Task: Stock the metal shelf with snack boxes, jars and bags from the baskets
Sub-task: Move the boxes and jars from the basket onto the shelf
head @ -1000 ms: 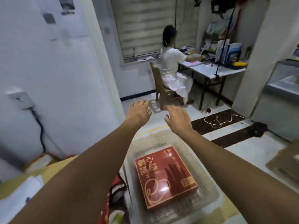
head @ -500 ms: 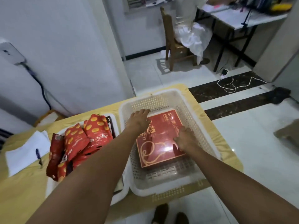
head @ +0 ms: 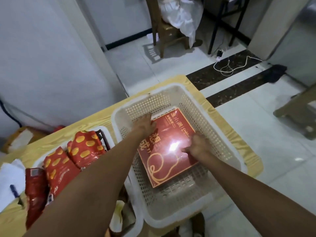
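Note:
A flat red snack box [head: 166,151] with gold lettering lies inside a white perforated basket [head: 220,147] on the yellow table. My left hand [head: 144,124] rests on the box's far left corner, fingers curled over its edge. My right hand [head: 196,146] grips the box's right edge, thumb on top. The box looks slightly tilted, its far end raised. A second white basket [head: 106,132] to the left holds several red snack bags [head: 85,147] with orange spots. The metal shelf is out of view.
The yellow wood-grain table [head: 246,151] ends just right of the basket, with tiled floor beyond. White paper and a blue pen [head: 14,191] lie at the table's left. A seated person on a wooden chair [head: 164,29], a desk and a floor cable [head: 225,67] are farther back.
The view dropped from the room down to the table. Both hands came down from above the basket onto the red box and closed on its edges.

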